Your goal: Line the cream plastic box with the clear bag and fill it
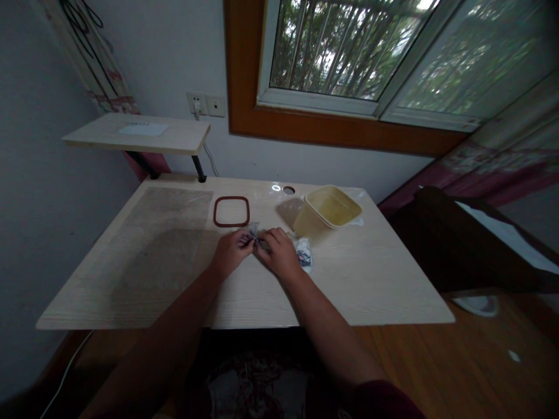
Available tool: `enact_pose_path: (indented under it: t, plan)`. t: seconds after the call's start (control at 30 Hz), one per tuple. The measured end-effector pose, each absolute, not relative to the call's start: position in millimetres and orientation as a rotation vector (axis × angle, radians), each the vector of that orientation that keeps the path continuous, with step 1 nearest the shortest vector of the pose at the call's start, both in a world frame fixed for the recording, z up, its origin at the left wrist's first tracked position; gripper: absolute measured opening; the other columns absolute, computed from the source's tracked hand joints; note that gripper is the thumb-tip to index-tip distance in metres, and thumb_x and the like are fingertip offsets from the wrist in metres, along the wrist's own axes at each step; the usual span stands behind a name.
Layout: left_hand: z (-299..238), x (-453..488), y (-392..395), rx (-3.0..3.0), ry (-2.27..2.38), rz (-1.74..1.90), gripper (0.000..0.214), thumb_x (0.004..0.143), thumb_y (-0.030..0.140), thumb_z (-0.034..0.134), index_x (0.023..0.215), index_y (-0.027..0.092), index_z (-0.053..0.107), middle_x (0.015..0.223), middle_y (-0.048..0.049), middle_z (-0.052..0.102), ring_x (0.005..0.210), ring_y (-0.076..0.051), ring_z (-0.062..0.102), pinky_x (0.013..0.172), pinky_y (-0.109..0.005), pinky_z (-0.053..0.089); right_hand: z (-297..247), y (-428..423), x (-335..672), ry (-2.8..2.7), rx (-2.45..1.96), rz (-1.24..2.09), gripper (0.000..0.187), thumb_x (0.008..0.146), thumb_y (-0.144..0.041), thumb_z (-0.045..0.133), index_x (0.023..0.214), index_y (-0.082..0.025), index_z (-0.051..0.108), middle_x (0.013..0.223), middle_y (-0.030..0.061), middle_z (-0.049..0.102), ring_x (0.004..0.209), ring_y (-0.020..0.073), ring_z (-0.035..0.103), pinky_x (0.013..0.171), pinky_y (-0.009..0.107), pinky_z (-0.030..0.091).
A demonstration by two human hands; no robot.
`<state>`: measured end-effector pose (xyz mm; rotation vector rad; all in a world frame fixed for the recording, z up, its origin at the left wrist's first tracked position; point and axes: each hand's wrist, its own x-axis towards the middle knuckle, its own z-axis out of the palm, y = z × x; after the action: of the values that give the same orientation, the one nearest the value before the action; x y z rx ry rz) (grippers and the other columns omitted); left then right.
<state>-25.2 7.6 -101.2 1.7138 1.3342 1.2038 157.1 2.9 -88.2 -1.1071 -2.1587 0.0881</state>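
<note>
My left hand (231,253) and my right hand (279,253) meet over the middle of the table, fingers pinched. Between their fingertips is a crumpled piece of clear plastic (254,228), perhaps the neck of a bag; most of it is hidden. A white plastic packet (304,254) with dark print lies against the outer side of my right hand. Whether it joins the pinched plastic, I cannot tell. Just beyond my right hand stands a pale yellow plastic bin (321,218), upright. A reddish-brown rounded-square ring (231,225) lies flat beyond my left hand.
The light wooden table (375,285) carries a clear plastic sheet (144,250) on its left part. A raised shelf (174,141) with a paper (144,128) stands at the back left. A cable hole (289,190) is near the back edge. A window and wall sockets are behind.
</note>
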Motion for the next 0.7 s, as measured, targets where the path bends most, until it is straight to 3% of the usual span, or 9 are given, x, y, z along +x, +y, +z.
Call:
enact_pose_path:
  t: [0.17,0.43,0.7]
  plan:
    - [-101.3,-23.8,8.7,1.742,1.4,1.199,0.013,0.075,0.025,0.07,0.087,0.02,0.071,0.077,-0.0025,0.075,0.069,-0.016,0.072,0.071,-0.026,0.061,-91.0,2.6,154.7,-2.138,-1.106,0.136,0.005,0.092,-0.018,0.067,0.097,-0.019,0.065,0.094,0.0081,0.063,0.091,0.0232,0.06,0.08,0.032,0.051]
    - [-98.6,-29.3,12.5,1.428,1.251,1.149,0.016,0.072,0.032,0.072,0.082,0.018,0.069,0.072,-0.0023,0.074,0.07,-0.018,0.074,0.069,-0.028,0.062,-85.5,3.2,159.0,-1.98,-0.738,0.412,0.006,0.092,-0.023,0.067,0.094,-0.021,0.062,0.087,0.0036,0.059,0.078,0.0183,0.058,0.069,0.027,0.047]
    - [-99.6,-28.7,14.0,1.289,1.137,1.168,0.023,0.071,0.036,0.076,0.082,0.018,0.067,0.073,-0.0025,0.075,0.068,-0.02,0.074,0.069,-0.031,0.063,-85.6,4.0,158.4,-1.94,-0.789,0.472,0.013,0.086,-0.02,0.071,0.095,-0.022,0.061,0.091,0.0037,0.057,0.083,0.0199,0.058,0.071,0.028,0.047]
